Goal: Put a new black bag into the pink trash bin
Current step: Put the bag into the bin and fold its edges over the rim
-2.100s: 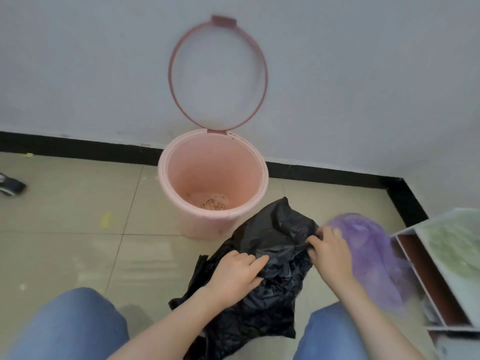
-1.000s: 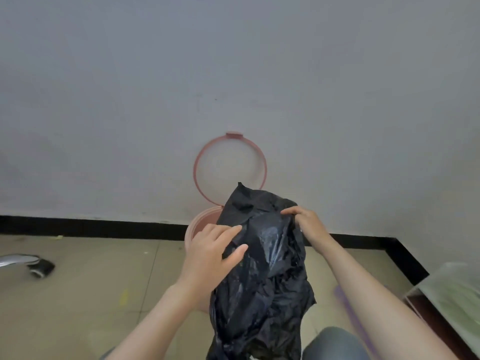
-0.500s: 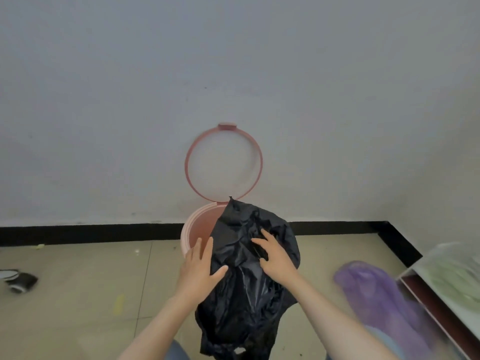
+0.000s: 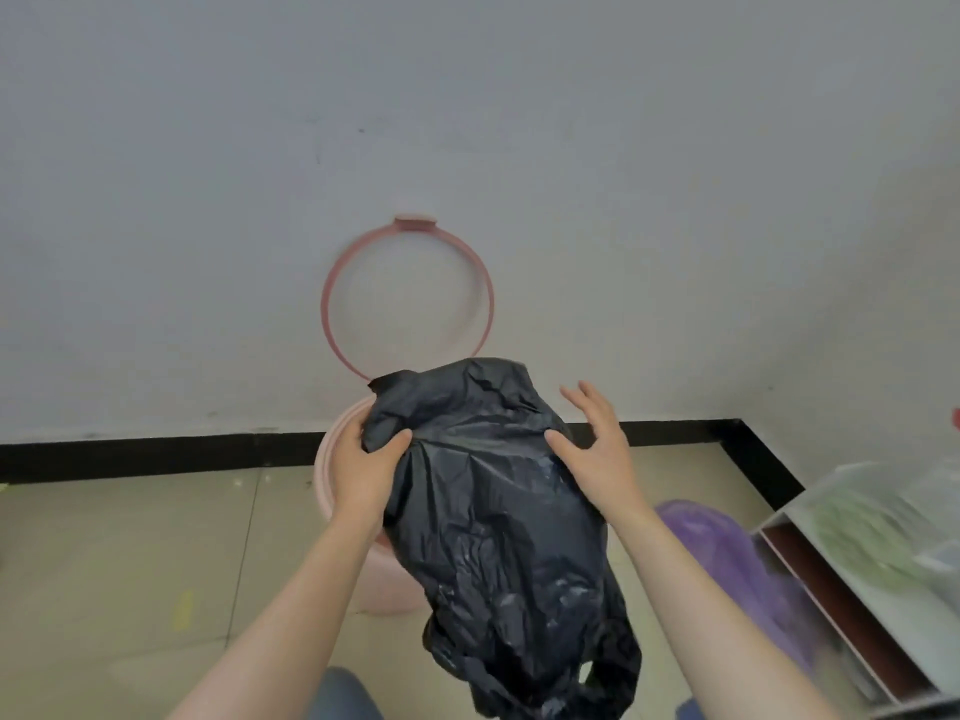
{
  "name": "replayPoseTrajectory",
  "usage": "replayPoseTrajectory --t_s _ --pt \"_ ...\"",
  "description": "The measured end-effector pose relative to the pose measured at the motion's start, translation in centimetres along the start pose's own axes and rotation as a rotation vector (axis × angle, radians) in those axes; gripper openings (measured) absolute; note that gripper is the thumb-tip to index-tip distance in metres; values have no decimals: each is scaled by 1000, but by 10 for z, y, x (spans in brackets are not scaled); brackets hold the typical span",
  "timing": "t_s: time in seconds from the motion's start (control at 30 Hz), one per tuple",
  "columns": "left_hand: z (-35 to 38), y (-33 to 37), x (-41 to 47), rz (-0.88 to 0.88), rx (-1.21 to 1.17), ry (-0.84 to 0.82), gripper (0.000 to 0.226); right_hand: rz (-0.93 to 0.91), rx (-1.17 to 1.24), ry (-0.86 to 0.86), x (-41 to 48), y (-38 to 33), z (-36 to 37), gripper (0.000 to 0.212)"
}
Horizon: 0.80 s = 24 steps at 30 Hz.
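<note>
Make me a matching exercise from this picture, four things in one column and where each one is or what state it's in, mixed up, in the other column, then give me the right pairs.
Things:
1. black bag
2. pink ring lid
3. purple bag
4. right hand

Places or states:
A. flipped up against the wall
B. on the floor at the right, blurred
C. fingers spread, thumb touching the black plastic
D. held up in front of the pink trash bin, gripped by the left hand

Pairs: 1-D, 2-A, 3-B, 4-C
</note>
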<state>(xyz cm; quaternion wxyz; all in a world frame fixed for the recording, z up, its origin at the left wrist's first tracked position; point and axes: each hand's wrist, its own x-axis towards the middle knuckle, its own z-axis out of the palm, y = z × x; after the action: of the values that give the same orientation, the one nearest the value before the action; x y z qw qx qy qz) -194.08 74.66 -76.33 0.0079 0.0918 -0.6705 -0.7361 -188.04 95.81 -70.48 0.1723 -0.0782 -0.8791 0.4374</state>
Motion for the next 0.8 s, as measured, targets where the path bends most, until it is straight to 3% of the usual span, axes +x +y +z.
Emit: replayPoseTrajectory --t_s 0.1,0.2,0.3,0.53,0.6,0.7,0.8 --pt "-23 -3 -1 -25 -16 111 37 368 201 44 -8 23 9 37" --pt "-44 -8 0 -46 -2 206 36 471 77 -153 -21 36 25 45" --pt "-54 -14 -3 -43 24 282 31 408 12 -385 -30 24 47 64" --pt "-53 -23 -12 -10 55 325 20 195 78 -645 -41 -3 78 89" --pt "-54 -25 -15 -9 73 316 21 176 -19 -595 -41 0 78 80" --pt "-55 -27 -17 -5 109 319 23 168 -192 -469 -35 1 68 45" --pt "-54 -24 -18 24 151 310 23 112 -430 -434 -31 -3 60 41"
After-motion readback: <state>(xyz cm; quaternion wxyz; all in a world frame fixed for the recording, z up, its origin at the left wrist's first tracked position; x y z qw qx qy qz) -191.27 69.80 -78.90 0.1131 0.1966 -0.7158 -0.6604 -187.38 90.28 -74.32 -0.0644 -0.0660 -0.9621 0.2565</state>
